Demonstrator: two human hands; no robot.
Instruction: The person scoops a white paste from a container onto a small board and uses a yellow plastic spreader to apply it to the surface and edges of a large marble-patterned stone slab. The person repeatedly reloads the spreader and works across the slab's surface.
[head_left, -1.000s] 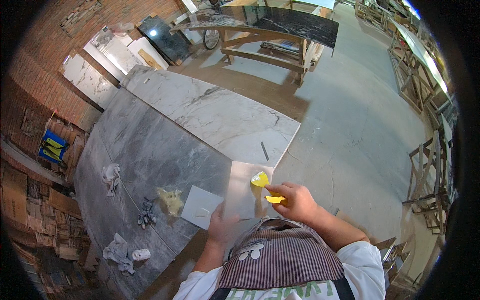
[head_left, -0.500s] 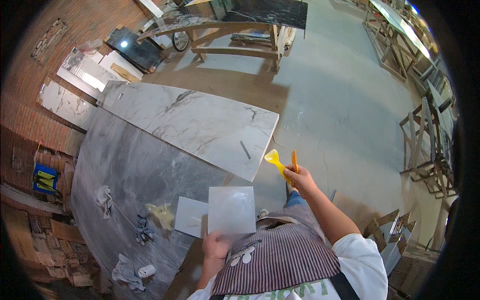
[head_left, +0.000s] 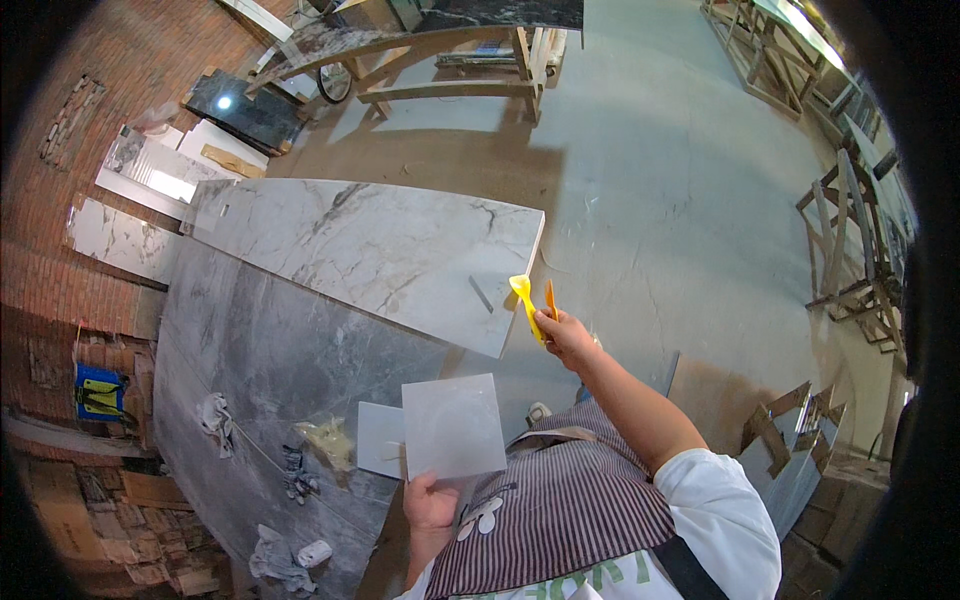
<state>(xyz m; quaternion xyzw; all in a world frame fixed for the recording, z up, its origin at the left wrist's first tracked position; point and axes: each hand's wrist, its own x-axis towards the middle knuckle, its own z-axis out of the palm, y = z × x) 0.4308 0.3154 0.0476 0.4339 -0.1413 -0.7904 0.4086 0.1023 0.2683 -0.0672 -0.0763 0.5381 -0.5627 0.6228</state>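
My left hand (head_left: 430, 503) grips the lower edge of a pale grey square tile (head_left: 454, 427), thumb on its face, in front of my apron. In my right hand (head_left: 568, 338) is a yellow plastic spatula (head_left: 525, 300) with a flared tip, pointing up and left. An orange tool (head_left: 551, 297), slim and pointed, sticks up from the same fist; its exact kind is unclear. Both tools are close to the near right corner of a white marble-patterned slab (head_left: 370, 240). A thin grey strip (head_left: 481, 294) lies on that slab. Partly behind the tile is another pale square piece (head_left: 379, 440).
A large grey slab surface (head_left: 270, 330) spreads out on the left, bearing crumpled rags (head_left: 275, 560), a white roll (head_left: 313, 554) and a yellowish plastic bag (head_left: 328, 440). Wooden-framed tables stand at the back (head_left: 450, 95) and right (head_left: 850, 240). Cut panels (head_left: 800, 430) lean at lower right.
My right hand has moved a little left with the two tools, nearer the marble-patterned slab's corner. The tile in my left hand has turned slightly. The whole view has shifted a little.
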